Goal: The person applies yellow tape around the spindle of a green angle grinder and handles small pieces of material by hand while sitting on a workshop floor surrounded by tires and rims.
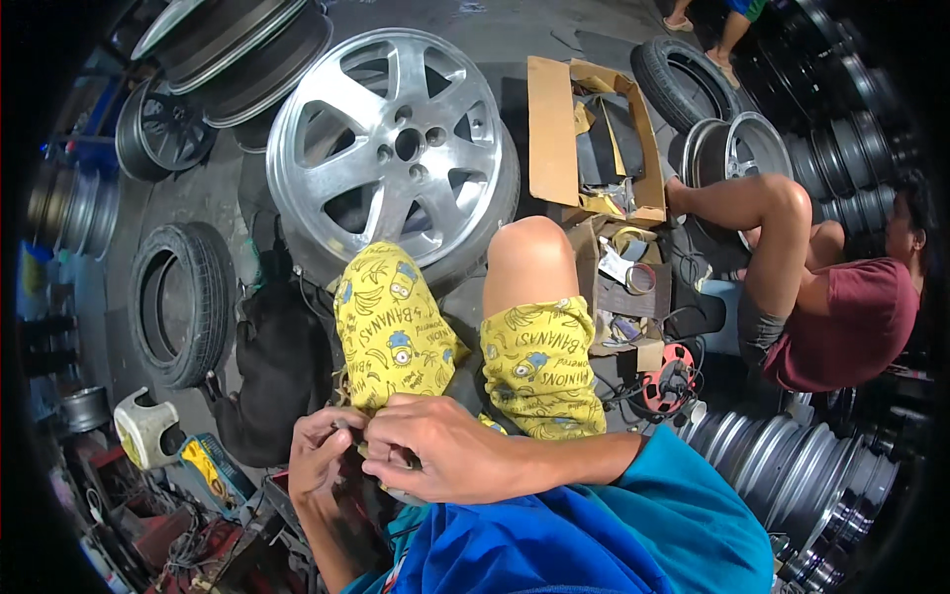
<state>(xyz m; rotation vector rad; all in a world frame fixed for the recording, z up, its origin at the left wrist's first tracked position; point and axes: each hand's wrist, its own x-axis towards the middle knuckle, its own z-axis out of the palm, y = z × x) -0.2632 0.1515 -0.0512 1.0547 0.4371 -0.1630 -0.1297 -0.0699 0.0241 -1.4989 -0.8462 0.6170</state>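
Note:
In front of my lap, my left hand (322, 445) is closed with thumb and fingers round a small dark object (345, 436) that is too small to name. My right hand (421, 445) is curled beside it, its fingertips at the same object and partly hiding it. My knees, in yellow printed shorts (396, 337), are raised just beyond both hands. Past them a silver spoked alloy wheel (465, 168) lies face up on top of a tyre (495, 228).
A loose tyre (203, 312) and a black shape (272, 376), hard to make out, lie left. Right are cardboard boxes (549, 129), a red cable reel (668, 376) and a seated person in maroon (856, 327). Rims (782, 475) crowd the edges; another person's legs (727, 45) show at top.

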